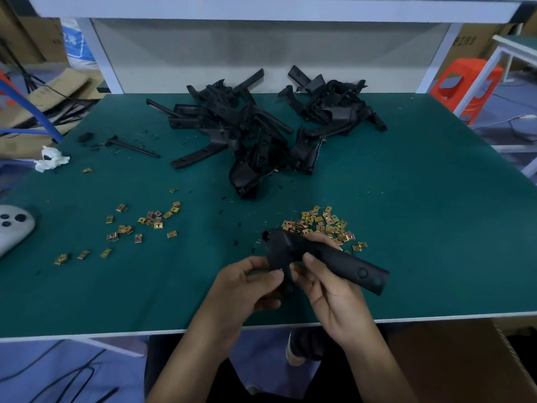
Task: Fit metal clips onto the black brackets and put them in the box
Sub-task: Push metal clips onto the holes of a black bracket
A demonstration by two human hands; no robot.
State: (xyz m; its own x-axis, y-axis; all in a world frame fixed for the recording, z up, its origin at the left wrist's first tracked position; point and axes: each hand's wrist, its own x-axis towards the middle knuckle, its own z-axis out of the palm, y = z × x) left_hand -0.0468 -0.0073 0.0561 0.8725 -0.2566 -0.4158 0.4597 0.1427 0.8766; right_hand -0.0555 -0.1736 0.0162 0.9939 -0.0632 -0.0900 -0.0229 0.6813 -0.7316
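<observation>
So we've got the big green-topped workbench (421, 242) taking up most of the view, and tucked under its near edge on the right is what looks like a brown cardboard box (453, 367), can't see inside it though. Towards the back of the bench sits a big tangled heap of black plastic brackets (232, 126), with a smaller heap of the same black parts (331, 109) just to the right of it, the two nearly touching at the front. Off the bench at far right there's an orange plastic stool (465, 85). Closer in, we're holding one black plastic bracket (343, 261) up over the near part of the bench, just in front of the clips, its long flat arm with two round holes pointing right. Our right hand (334, 295) grips it around the middle, thumb pressed down on top and fingers curled underneath. Our left hand (247, 283) has its fingers curled in and pinches the bracket's lower end between thumb and forefinger; whether there's a clip in that pinch we honestly can't tell. A grey rounded controller (13, 225) pokes in at the left edge, and a crumpled white tissue (50, 159) lies at the far left. Smallest stuff: a tight pile of gold-coloured square metal clips (322, 223) right behind our hands, and a looser scatter of the same metal clips (145, 225) spread out to the left.
</observation>
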